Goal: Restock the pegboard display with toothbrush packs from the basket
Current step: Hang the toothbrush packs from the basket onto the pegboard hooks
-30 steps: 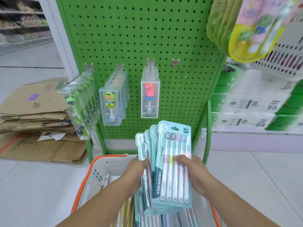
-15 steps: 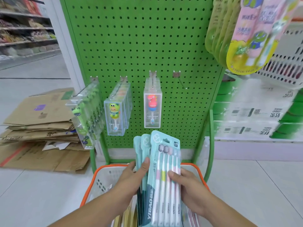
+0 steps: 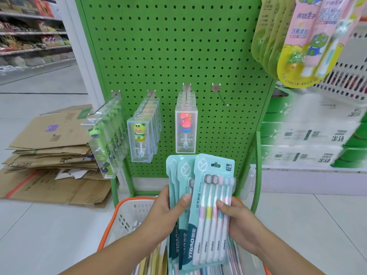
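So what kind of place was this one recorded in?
Most likely a shop aisle: a green pegboard display hung with boxed children's toothbrushes, stocked shelves behind, flattened cardboard on the floor.

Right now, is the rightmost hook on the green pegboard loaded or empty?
Empty. The rightmost hook juts bare from the pegboard, while the three hooks to its left carry clear toothbrush boxes.

Teal toothbrush packs (image 3: 200, 207), green pegboard (image 3: 178, 46), orange-rimmed basket (image 3: 117, 211)

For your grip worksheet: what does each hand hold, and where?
Left hand grips the rear toothbrush packs mid-height; right hand pinches the front pack's right edge.
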